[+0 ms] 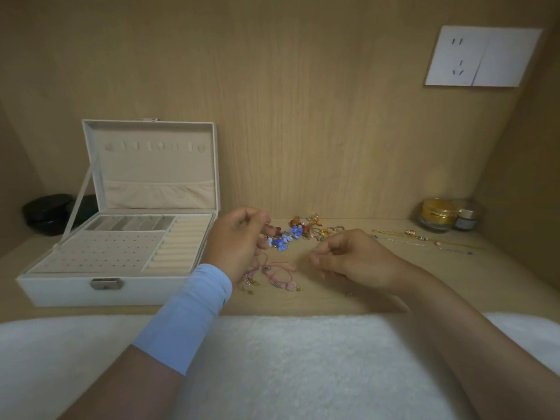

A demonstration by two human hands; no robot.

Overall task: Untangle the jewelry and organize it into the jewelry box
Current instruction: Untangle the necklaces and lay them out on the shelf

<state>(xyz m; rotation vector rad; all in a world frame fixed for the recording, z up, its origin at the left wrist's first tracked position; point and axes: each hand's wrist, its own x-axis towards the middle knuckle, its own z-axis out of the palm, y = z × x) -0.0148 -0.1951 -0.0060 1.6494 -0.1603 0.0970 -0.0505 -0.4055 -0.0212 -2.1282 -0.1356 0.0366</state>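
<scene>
A white fleecy cloth (272,359) is spread across the whole bottom of the frame, and a wooden shelf top (424,283) is seen beyond it. At the left middle, a white jewelry box (60,289) is set on that top with its lid (151,165) raised upright; its ring rolls, dotted earring panel and rear slots are shown bare. A left hand (239,241), banded at the wrist by a blue sleeve (188,310), is held at centre frame with fingers curled toward a tangle of jewelry (298,231) containing blue flowers, brown beads and gold rings; whether a piece is pinched cannot be told. A right hand (354,259) is held just right of centre, fingers curled and thumb laid against the forefinger, with nothing discernible between them. A pink cord bracelet (272,274) is laid below and between the hands. Thin gold chains (424,239) are stretched out at the right, near two jars (436,215). A wall socket (481,56) is mounted at the upper right.
</scene>
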